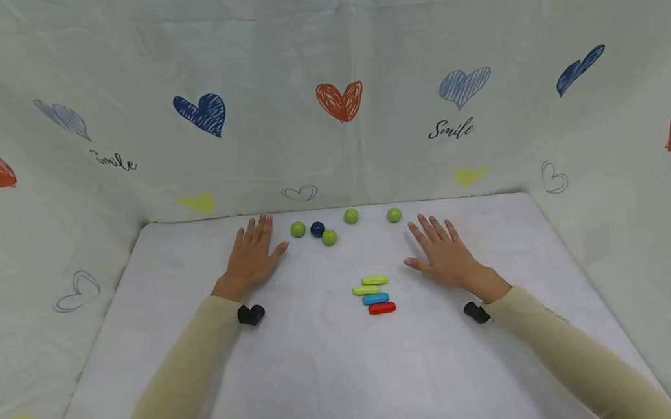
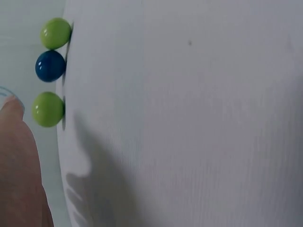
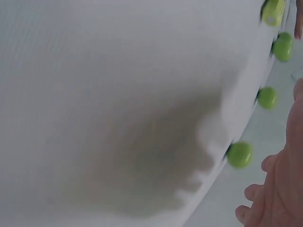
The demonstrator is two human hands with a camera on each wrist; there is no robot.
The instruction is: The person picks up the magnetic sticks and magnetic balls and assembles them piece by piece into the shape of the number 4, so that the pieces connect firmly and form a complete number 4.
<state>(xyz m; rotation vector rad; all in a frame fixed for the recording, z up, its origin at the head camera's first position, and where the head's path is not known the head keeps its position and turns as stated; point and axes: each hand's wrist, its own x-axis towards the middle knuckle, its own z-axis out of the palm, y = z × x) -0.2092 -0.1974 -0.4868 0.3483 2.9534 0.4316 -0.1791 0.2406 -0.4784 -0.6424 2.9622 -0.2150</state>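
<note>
In the head view my left hand (image 1: 251,257) is held palm down with fingers spread at the left of the white table. Nearest to it is a green ball (image 1: 298,229), with a dark blue ball (image 1: 317,229) and another green ball (image 1: 329,237) touching or nearly touching to its right. My right hand (image 1: 445,255), likewise palm down with straight fingers, is beside a green ball (image 1: 394,215). Neither hand holds anything. Shadows lie on the table below both in the wrist views. The left wrist view shows part of the left thumb (image 2: 14,123).
One more green ball (image 1: 351,215) is near the table's back edge. Between the hands lie two yellow-green sticks (image 1: 374,280), a blue stick (image 1: 375,299) and a red stick (image 1: 382,308), stacked in a slanting row. A cloth wall (image 1: 273,149) with printed hearts surrounds the table (image 1: 324,379).
</note>
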